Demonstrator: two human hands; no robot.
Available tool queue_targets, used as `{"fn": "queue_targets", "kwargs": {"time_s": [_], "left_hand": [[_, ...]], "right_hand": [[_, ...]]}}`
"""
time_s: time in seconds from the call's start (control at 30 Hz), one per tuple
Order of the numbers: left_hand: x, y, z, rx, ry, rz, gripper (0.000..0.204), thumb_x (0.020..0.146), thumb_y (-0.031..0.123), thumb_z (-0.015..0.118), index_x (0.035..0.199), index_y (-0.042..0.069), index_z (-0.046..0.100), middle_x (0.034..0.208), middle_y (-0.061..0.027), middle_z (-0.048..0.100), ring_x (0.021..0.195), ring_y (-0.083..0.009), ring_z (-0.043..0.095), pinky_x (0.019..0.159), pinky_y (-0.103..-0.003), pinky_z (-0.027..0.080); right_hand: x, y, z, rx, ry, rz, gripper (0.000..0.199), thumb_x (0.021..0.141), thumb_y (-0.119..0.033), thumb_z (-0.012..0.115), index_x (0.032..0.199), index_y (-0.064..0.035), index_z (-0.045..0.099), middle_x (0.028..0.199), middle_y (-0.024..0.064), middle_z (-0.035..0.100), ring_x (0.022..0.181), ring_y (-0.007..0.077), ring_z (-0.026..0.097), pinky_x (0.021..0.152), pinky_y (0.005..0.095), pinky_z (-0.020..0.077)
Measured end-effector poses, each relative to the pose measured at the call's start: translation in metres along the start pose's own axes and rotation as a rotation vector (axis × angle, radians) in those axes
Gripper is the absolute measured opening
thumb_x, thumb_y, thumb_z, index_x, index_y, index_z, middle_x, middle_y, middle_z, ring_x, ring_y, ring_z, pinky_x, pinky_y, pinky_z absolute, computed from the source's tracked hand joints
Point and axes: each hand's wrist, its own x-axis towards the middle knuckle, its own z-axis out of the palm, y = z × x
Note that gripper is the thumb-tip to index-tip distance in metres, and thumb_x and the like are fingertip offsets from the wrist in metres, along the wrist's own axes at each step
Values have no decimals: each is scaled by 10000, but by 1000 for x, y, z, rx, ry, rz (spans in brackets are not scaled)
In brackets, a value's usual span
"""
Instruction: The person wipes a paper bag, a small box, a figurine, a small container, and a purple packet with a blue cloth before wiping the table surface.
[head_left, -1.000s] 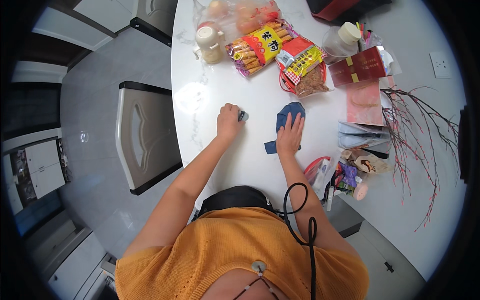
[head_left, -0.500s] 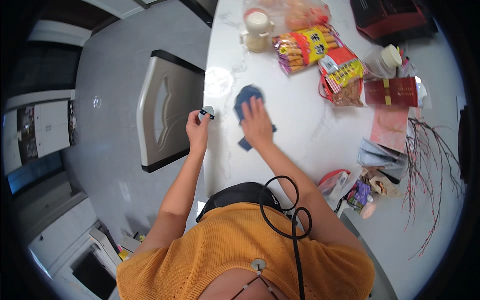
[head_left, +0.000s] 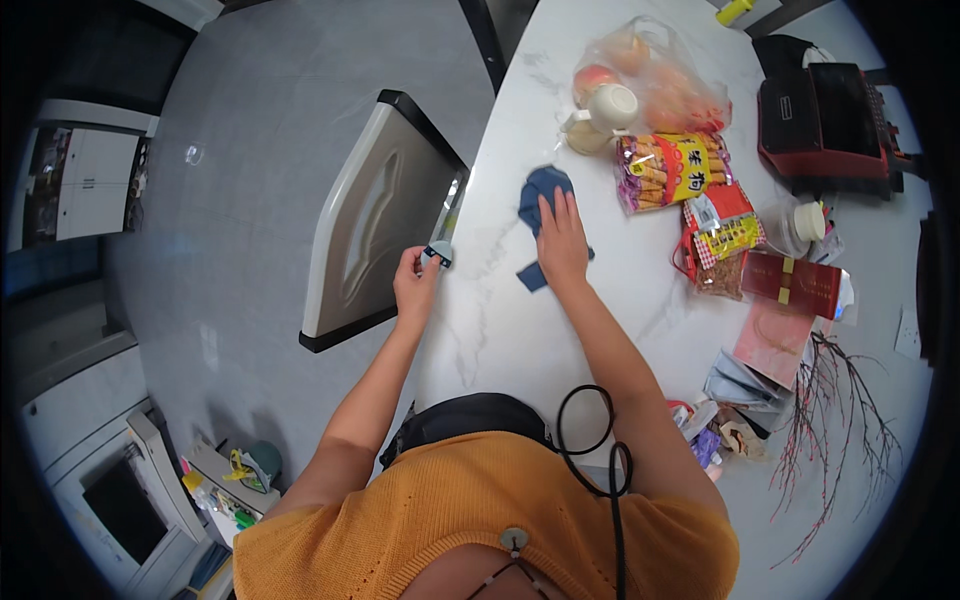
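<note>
Cloth (head_left: 533, 203), dark blue, is lying near the left edge of the white surface (head_left: 640, 275), and the person's right hand (head_left: 562, 245) is resting flat on it, fingers stretching out without clamping. At that same edge, the left hand (head_left: 415, 290) is pinching a small grey-and-black object (head_left: 438, 256). A cream cup (head_left: 612, 103) is standing beyond the cloth.

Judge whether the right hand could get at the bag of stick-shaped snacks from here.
Probably yes: the right hand rests on the dark blue cloth item, and only tabletop shows between it and the bag of stick-shaped snacks. It would likely need to leave that item and stretch farther.
</note>
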Motion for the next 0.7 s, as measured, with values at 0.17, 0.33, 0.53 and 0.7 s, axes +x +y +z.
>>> {"fn": "queue_targets", "kwargs": {"time_s": [0.17, 0.33, 0.53, 0.7], "left_hand": [[8, 3, -8, 16, 36, 22, 101, 811, 69, 554, 896, 35, 512, 698, 41, 495, 566, -19, 410, 501, -176, 349], [-10, 12, -21, -93, 103, 13, 106, 812, 72, 556, 901, 35, 512, 702, 38, 498, 577, -24, 422, 510, -174, 353], [-43, 12, -38, -139, 119, -14, 111, 814, 84, 560, 906, 39, 517, 717, 33, 509, 587, -27, 435, 514, -177, 362], [-66, 15, -59, -144, 110, 31, 114, 818, 98, 559, 910, 44, 520, 745, 31, 520, 615, -29, 447, 524, -178, 374]], "right_hand": [[86, -17, 23, 53, 67, -76, 504, 705, -40, 538, 1198, -77, 439, 1278, 169, 373, 1181, 338, 344, 956, 380, 329], [86, -37, 34, 176, -28, -289, 498, 672, -12, 529, 1161, -94, 476, 1256, 118, 412, 1174, 304, 362, 933, 361, 355], [1, -80, 20, 302, -98, -423, 500, 614, 0, 539, 1108, -76, 522, 1213, 113, 452, 1130, 295, 407, 927, 370, 362], [-72, -111, 7, 320, -185, -458, 415, 698, -48, 500, 1111, -81, 516, 1221, 108, 452, 1128, 288, 417, 924, 365, 365]]}}
